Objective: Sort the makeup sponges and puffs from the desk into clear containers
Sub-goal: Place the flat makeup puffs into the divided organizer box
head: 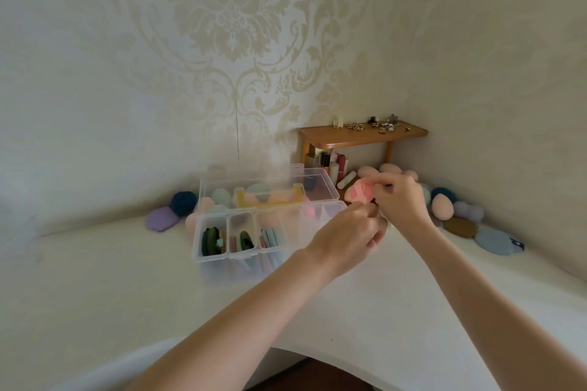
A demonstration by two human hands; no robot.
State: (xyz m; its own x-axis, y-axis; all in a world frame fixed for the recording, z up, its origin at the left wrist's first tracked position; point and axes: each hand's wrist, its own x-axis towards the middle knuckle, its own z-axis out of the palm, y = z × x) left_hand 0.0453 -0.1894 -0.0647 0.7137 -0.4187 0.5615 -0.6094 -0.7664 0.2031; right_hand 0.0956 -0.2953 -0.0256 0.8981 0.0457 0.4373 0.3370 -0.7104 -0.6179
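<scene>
A clear divided container [203, 243] sits on the white desk [397, 301], with dark green, pink and pale blue puffs standing in its front compartments. Behind it a second clear box [320, 182] holds pastel sponges. My right hand [401, 200] pinches a pink sponge [359, 192] just right of the containers. My left hand [347, 236] is beside it with fingers curled, fingertips close to the sponge; what it holds is hidden. Loose puffs lie at the left, purple [161, 219] and navy [183, 203], and at the right, peach [442, 206], brown [460, 226] and grey-blue [495, 241].
A small wooden shelf [362, 133] stands in the corner with small trinkets on top and tubes and bottles [341, 170] beneath it. Patterned wallpaper walls close in the desk on the back and right. The desk's front edge curves inward near me.
</scene>
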